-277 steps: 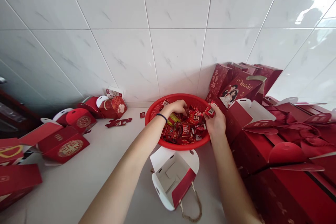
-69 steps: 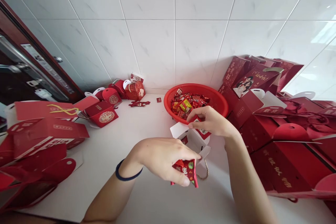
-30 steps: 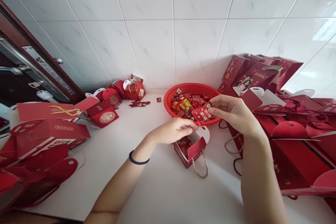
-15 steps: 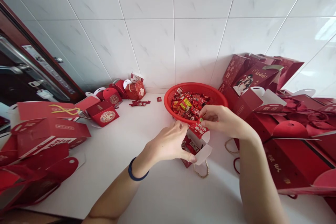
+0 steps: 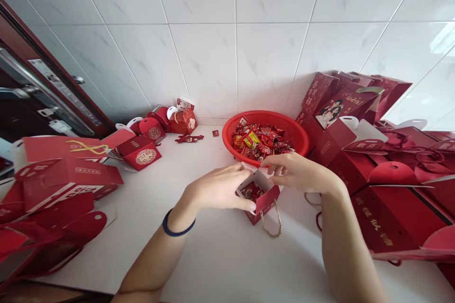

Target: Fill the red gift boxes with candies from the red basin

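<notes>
On the white counter stands a small red gift box (image 5: 256,218) with its top open and a rope handle (image 5: 279,225) hanging at its right front. Red-wrapped candies (image 5: 251,191) lie inside it. My left hand (image 5: 220,188) is closed on the box's left side, the thumb at the near rim and the fingers at the back. Curled at the far right corner of the box is my right hand (image 5: 289,170), its thumb against the rim and its other fingers partly hidden. Just behind both hands sits a red plastic basket (image 5: 302,139) heaped with wrapped candies (image 5: 263,139).
Red gift boxes (image 5: 81,175) crowd the left side, with smaller boxes (image 5: 144,154) behind. Larger red boxes (image 5: 384,218) and upright gift bags (image 5: 341,99) fill the right. A tiny red packet (image 5: 215,133) lies near the tiled wall (image 5: 199,57).
The printed red piece at my right fingers no longer shows above the box. The box's near flap has come upright. My right hand has shifted slightly left.
</notes>
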The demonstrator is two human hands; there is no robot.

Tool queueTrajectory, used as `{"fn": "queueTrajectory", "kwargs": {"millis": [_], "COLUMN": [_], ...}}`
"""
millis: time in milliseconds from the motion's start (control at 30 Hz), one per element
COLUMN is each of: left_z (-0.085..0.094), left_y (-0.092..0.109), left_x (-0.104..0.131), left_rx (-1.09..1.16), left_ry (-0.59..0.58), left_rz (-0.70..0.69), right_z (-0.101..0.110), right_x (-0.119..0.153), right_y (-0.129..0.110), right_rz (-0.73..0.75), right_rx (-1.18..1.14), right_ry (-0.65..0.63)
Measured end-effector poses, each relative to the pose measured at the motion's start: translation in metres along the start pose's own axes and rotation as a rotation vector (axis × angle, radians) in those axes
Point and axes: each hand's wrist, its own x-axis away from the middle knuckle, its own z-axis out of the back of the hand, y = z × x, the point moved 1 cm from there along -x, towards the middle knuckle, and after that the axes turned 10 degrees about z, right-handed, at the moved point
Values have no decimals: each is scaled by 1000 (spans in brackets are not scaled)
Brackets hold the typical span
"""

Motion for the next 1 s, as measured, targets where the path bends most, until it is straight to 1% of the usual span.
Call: {"fn": "queueTrajectory", "kwargs": {"millis": [100, 133, 233, 333, 433, 533, 600, 667, 733, 833, 933, 1000], "left_z": [11, 14, 18, 18, 15, 14, 14, 15, 16, 16, 13, 9], "left_y": [-10, -14, -22, -20, -12, -4, -1, 2, 5, 7, 7, 5], "left_x": [4, 4, 2, 1, 4, 10, 14, 19, 24, 28, 24, 16], "left_rx": [55, 62, 68, 57, -1, -38, -40, -30, -9, 40, 74, 65], "left_ry": [-9, 6, 13, -57, -122, -128, -124, -118, -113, -145, -208, -244], "left_rz": [37, 53, 92, 128, 130, 130, 116, 88, 48, -69, -198, -224], "right_z": [6, 8, 5, -7, -24, -42, -55, -67, -79, -92, -100, -103], "right_x": [9, 12, 20, 25, 33, 42, 48, 51, 52, 51, 50, 52], "right_y": [1, 2, 5, 8, 11, 15, 20, 26, 33, 42, 45, 45], "right_rz": [3, -1, -9, -58, -208, -330, -362, -325, -235, -110, -34, 5], "right_rx": [-49, -68, -71, 43, 138, 109, 32, -67, -175, -337, -416, -382], "right_ry": [40, 50, 61, 128, 213, 279, 325, 379, 458, 591, 640, 648]}}
